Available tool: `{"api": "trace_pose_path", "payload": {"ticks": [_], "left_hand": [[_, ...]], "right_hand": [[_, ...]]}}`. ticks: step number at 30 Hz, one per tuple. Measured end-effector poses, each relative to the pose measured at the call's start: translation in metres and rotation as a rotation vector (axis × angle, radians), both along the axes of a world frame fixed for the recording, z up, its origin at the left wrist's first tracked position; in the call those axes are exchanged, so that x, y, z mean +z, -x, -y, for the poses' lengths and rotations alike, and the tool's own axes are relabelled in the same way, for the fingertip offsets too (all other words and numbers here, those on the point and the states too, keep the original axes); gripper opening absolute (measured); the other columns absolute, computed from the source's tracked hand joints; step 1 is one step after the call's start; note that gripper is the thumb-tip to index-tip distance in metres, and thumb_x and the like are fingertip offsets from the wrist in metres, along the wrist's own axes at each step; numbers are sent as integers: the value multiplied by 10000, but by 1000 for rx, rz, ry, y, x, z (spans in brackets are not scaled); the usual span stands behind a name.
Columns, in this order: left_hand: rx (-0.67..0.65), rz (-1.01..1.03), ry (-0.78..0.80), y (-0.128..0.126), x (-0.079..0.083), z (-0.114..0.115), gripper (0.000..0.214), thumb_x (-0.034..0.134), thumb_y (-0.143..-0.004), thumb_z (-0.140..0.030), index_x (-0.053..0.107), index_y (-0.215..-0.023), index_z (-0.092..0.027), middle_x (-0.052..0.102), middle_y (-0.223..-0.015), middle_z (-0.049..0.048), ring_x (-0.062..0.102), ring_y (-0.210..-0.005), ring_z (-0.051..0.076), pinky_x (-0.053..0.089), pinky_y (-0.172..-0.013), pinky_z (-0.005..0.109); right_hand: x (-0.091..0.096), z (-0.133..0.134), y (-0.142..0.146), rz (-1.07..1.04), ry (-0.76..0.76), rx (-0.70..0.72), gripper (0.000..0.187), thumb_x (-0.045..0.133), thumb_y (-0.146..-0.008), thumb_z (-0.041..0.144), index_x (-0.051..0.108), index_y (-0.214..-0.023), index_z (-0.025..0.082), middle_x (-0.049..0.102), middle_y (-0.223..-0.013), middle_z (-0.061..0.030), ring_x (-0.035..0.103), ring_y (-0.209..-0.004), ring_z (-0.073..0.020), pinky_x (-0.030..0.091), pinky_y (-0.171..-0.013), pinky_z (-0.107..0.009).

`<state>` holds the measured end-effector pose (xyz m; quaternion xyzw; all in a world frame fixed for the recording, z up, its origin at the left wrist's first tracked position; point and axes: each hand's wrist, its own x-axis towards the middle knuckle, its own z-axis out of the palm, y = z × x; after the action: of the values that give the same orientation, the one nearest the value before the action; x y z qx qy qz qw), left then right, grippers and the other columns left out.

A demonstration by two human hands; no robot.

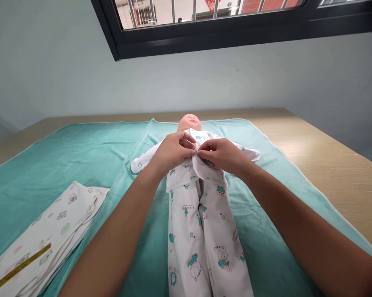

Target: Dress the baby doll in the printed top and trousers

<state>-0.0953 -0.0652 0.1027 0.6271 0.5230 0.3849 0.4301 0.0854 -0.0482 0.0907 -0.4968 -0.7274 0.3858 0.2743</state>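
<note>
A baby doll [189, 122] lies on its back, its head pointing away from me. It wears a white printed baby shirt [181, 173] with long sleeves spread to both sides, and matching baby trousers [186, 235] stretch toward me. My left hand [173, 149] pinches the shirt's front edge at the chest, fingers closed. Right beside it, my right hand [224, 154] pinches the other side of the front opening with thumb and forefinger. The fingertips nearly meet, and they hide whatever fastener may be there. Below them the front flaps part slightly.
A teal blanket [90, 148] covers most of the wooden table [334, 173]. At the left lies a folded printed cloth [65, 214] with a yellow tape measure [19, 268] across it. Behind the table rise a pale wall [189, 84] and a dark-framed window [210, 41].
</note>
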Motion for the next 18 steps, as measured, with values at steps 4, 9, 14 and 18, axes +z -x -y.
{"api": "trace_pose_path", "payload": {"ticks": [4, 9, 14, 18], "left_hand": [[25, 0, 13, -3, -1, 1, 280, 690, -698, -126, 637, -965, -190, 728, -873, 58, 657, -691, 161, 521, -591, 287], [77, -60, -44, -7, -2, 1, 242, 682, -701, -144, 646, -932, -203, 729, -873, 54, 657, -687, 170, 513, -583, 294], [35, 68, 27, 0, -3, -1, 263, 718, -690, -136, 632, -934, -184, 730, -887, 55, 671, -729, 162, 538, -637, 292], [-33, 187, 55, 10, -8, -7, 319, 759, -690, -152, 628, -978, -192, 716, -883, 33, 673, -751, 143, 556, -686, 288]], "right_hand": [[-3, 0, 3, 12, -25, -43, 179, 599, -785, 348, 676, -721, 199, 581, -631, 7, 449, -546, -107, 329, -511, -273], [-9, -2, 4, 31, -90, -69, 179, 577, -786, 342, 654, -702, 204, 592, -650, 7, 471, -596, -123, 342, -542, -276], [-9, -1, 5, 33, -111, -81, 187, 582, -783, 354, 643, -699, 199, 599, -673, 1, 487, -619, -129, 352, -554, -276], [-5, 0, 2, -2, -62, -54, 181, 597, -782, 355, 667, -720, 200, 593, -663, -1, 484, -588, -123, 359, -536, -274]]}}
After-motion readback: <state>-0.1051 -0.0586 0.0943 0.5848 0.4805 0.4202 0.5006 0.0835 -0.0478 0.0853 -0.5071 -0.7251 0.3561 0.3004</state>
